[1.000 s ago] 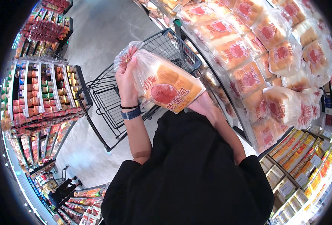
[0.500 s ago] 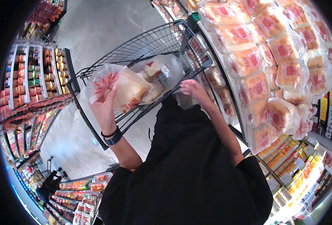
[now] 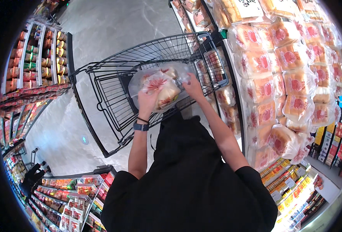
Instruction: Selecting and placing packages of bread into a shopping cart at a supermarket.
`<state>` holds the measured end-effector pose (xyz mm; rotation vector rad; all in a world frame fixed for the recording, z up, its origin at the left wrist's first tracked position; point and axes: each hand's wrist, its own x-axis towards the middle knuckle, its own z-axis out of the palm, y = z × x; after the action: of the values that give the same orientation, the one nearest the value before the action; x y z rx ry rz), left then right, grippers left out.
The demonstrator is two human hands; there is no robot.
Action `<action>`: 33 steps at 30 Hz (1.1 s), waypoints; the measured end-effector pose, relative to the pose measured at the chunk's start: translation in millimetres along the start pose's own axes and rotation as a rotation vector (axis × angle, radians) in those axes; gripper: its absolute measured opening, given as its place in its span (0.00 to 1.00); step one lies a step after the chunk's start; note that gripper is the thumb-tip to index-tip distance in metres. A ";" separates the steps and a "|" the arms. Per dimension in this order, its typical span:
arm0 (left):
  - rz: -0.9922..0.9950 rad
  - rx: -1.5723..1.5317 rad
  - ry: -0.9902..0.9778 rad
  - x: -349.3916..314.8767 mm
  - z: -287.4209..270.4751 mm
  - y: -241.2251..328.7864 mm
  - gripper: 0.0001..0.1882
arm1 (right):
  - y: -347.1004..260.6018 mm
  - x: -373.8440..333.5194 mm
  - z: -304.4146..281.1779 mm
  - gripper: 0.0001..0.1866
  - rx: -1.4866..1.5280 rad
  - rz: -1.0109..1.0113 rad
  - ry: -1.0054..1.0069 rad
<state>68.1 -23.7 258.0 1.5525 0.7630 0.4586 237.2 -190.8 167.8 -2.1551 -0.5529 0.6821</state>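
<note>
My left hand (image 3: 148,103) is closed on the gathered, red-printed end of a bagged loaf of bread (image 3: 168,95), which sits at the mouth of a clear plastic bag (image 3: 134,83) or just inside it; I cannot tell which. My right hand (image 3: 192,87) pinches the right edge of that clear bag with bent fingers. Behind the loaf, another wrapped bread (image 3: 170,72) shows partly through the plastic. All of this is over the black wire shopping cart (image 3: 113,101), near its side closest to me. The loaf's underside is hidden.
Stacked bagged loaves (image 3: 262,87) fill a display close on my right, alongside the cart. A shelf of packaged goods (image 3: 43,60) stands across the aisle floor (image 3: 97,23) on the left. Another person (image 3: 32,178) in dark clothes is far off at lower left.
My left hand has carried the loaf rightward from the cart's left part to the clear bag. My right hand, apart before, has moved up and taken hold of the bag's edge.
</note>
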 end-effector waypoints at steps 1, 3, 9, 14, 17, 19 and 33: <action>0.006 -0.026 0.013 3.4 11.5 -18.4 0.15 | 9.2 4.7 -4.8 0.33 0.110 0.043 0.013; -0.045 0.009 0.012 7.7 28.1 -66.0 0.15 | 13.7 7.3 -11.7 0.31 0.218 0.097 0.022; -0.099 -0.054 -0.098 25.2 55.6 -132.3 0.15 | 11.5 -1.3 -19.8 0.24 0.490 0.196 -0.021; -0.004 0.110 -0.277 24.2 69.0 -173.9 0.14 | 12.9 -14.4 -20.7 0.22 0.542 0.187 0.050; -0.075 0.299 -0.257 20.3 55.6 -230.7 0.17 | -4.1 -19.0 -16.1 0.21 0.672 0.216 0.035; -0.082 0.378 -0.239 19.4 60.5 -238.7 0.15 | 1.2 -25.5 -17.6 0.21 0.625 0.254 0.044; -0.087 0.635 -0.470 31.7 57.0 -241.7 0.25 | 12.6 -51.1 -21.0 0.24 0.663 0.226 -0.001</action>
<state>81.1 -43.2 8.8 2.0973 0.6268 -0.2469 213.6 -239.8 183.8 -1.5975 -0.0542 0.8470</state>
